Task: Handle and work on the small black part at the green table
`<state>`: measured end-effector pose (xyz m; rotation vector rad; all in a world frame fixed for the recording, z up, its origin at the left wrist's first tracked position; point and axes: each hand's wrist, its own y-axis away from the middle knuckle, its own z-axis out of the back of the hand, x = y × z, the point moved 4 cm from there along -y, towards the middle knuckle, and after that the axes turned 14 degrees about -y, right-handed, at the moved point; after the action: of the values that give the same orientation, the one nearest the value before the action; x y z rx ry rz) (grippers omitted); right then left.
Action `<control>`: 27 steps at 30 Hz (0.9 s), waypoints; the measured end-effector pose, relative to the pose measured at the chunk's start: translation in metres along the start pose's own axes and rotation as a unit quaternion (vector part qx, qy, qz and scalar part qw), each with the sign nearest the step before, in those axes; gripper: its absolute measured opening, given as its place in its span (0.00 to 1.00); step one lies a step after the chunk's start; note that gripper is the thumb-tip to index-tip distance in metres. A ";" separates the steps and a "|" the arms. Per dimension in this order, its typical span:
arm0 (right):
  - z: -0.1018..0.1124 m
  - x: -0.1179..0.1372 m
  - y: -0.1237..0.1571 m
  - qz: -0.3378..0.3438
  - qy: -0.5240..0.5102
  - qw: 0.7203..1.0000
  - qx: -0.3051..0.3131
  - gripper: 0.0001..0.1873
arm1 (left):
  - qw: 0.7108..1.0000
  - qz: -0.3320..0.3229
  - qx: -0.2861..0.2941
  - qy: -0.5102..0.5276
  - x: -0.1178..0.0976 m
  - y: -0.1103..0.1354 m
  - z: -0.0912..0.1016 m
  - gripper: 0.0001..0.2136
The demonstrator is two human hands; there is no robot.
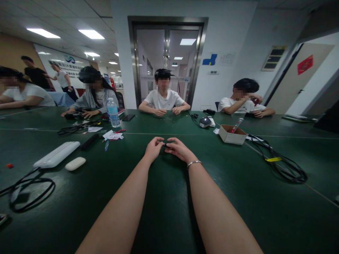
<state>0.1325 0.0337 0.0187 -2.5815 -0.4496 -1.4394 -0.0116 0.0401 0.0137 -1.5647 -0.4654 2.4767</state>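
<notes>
Both of my hands reach out over the middle of the green table (pixel 169 197), fingertips nearly meeting. My right hand (pixel 180 149), with a silver bracelet at the wrist, pinches a small dark object (pixel 165 145). Its kind is too small to tell. From the other side, my left hand (pixel 154 149) has its thumb and fingers closed at the left end of the same object. Part of the object is hidden by the fingers.
Left lie a white power bank (pixel 57 154), a white oval case (pixel 75 163) and a black cable (pixel 33 190). Beyond stand a water bottle (pixel 113 113) and a phone (pixel 128 117). Right are an open cardboard box (pixel 232 135) and coiled cables (pixel 286 165). Several people sit opposite.
</notes>
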 end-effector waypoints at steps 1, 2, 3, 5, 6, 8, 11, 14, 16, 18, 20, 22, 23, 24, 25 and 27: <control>0.000 -0.001 0.000 -0.005 0.004 1.000 0.002 0.13 | 1.000 -0.002 0.001 0.000 0.000 0.000 0.000 0.09; 0.000 -0.001 0.000 -0.010 0.010 1.000 0.004 0.14 | 1.000 -0.004 0.001 0.000 0.001 -0.001 0.000 0.09; 0.000 -0.001 0.000 -0.012 0.014 1.000 0.007 0.15 | 1.000 -0.005 0.002 0.000 0.002 -0.001 -0.001 0.09; -0.001 -0.001 0.000 -0.007 0.015 1.000 0.013 0.17 | 1.000 -0.007 0.004 -0.001 0.004 -0.002 -0.001 0.09; -0.001 0.000 0.000 -0.006 0.014 1.000 0.013 0.16 | 1.000 -0.006 0.004 -0.001 0.004 -0.003 -0.001 0.09; -0.001 -0.001 0.000 -0.010 0.015 1.000 0.008 0.12 | 1.000 -0.006 0.004 -0.002 0.006 -0.003 -0.002 0.09; 0.000 0.000 -0.001 -0.004 0.015 1.000 0.006 0.14 | 1.000 -0.005 0.006 -0.004 0.006 -0.003 -0.002 0.09; 0.000 0.000 0.000 -0.003 0.015 1.000 0.009 0.12 | 1.000 -0.001 0.006 -0.003 0.005 -0.003 -0.001 0.09; 0.000 -0.001 0.000 -0.012 0.021 1.000 0.007 0.11 | 1.000 -0.002 0.009 -0.003 0.003 -0.002 -0.001 0.10; 0.000 0.000 0.000 -0.006 0.018 1.000 0.008 0.12 | 1.000 -0.001 0.010 -0.002 0.002 -0.001 -0.001 0.10; 0.000 0.001 0.000 0.001 0.010 1.000 0.009 0.11 | 1.000 0.004 0.006 0.001 0.001 0.000 0.000 0.10; 0.000 0.000 0.000 -0.004 0.011 1.000 0.008 0.09 | 1.000 0.007 0.005 0.004 0.001 0.000 0.000 0.09; 0.000 0.000 0.000 -0.003 0.014 1.000 0.009 0.11 | 1.000 0.006 0.006 0.005 0.001 0.000 0.000 0.09; 0.000 0.001 0.001 0.001 0.016 1.000 0.011 0.13 | 1.000 0.005 0.008 0.005 0.001 0.000 -0.001 0.09; -0.001 0.001 0.001 0.004 0.016 1.000 0.012 0.15 | 1.000 0.004 0.008 0.004 0.002 -0.001 -0.001 0.09; -0.001 0.001 0.001 0.002 0.012 1.000 0.014 0.15 | 1.000 0.003 0.006 0.000 0.004 -0.002 -0.001 0.09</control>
<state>0.1326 0.0326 0.0204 -2.5403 -0.4577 -1.4501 -0.0122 0.0434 0.0107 -1.5641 -0.4449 2.4799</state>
